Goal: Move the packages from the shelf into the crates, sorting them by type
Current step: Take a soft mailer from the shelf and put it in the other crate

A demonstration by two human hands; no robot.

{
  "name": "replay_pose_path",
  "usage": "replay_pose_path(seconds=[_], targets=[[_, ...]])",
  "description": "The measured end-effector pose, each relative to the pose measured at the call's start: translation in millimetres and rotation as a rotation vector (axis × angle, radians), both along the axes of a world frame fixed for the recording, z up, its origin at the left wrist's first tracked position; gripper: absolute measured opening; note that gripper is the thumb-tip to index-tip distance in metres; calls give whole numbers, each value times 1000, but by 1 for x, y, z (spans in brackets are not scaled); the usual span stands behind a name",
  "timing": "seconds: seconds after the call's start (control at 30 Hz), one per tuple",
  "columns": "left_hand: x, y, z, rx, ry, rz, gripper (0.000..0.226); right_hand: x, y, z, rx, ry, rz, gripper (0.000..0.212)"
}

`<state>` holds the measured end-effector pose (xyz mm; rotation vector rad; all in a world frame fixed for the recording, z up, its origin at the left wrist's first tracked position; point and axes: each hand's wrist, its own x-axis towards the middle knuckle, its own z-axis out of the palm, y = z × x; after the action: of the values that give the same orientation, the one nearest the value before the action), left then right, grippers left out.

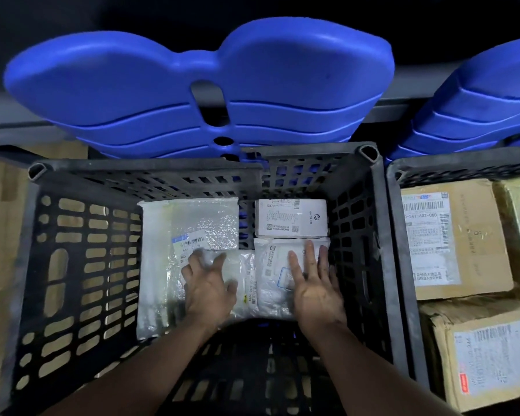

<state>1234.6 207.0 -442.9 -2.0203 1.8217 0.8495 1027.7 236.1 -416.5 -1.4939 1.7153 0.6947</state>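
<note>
Black crate (144, 171): poly mailers (272, 265) are laid flat inside. Left hand (209, 285), right hand (314, 285): fingers spread, flat on mailers, nothing gripped. Mailers are best pressed level, overlaps smoothed; cartons (478, 235) are kept in the neighbouring crate (394, 235).

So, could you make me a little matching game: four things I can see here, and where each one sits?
Things:
1. white box
2. bubble mailer
3. brown cardboard box
4. blue plastic stack

Places:
A. in the right crate
B. behind the crates, outside them
C. left side of the middle crate
D. far right corner of the middle crate

Pairs: 1-D, 2-C, 3-A, 4-B.
</note>
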Motion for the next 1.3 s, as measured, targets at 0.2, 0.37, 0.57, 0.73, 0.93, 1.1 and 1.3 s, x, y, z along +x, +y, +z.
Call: replay_pose_path(seconds=[0.2,0.37,0.57,0.73,0.93,1.1,1.3], targets=[[-18,5,-2,86,102,-678,83,5,15,-7,-24,-5,78,79],[-38,6,-33,225,4,-895,80,5,24,-33,-152,-45,25,114],[-38,12,-34,45,-94,-955,91,13,23,-21,16,73,126,80],[-49,1,-33,126,-54,-920,91,7,17,-34,147,80,167,93],[-54,-7,-40,271,-60,-914,116,5,7,-36,197,-18,128,100],[-56,-15,-32,329,-21,-896,99,3,-3,-25,249,-54,99,98],[-45,-27,19,208,44,-757,71,3,-15,7,47,-72,-100,65]])
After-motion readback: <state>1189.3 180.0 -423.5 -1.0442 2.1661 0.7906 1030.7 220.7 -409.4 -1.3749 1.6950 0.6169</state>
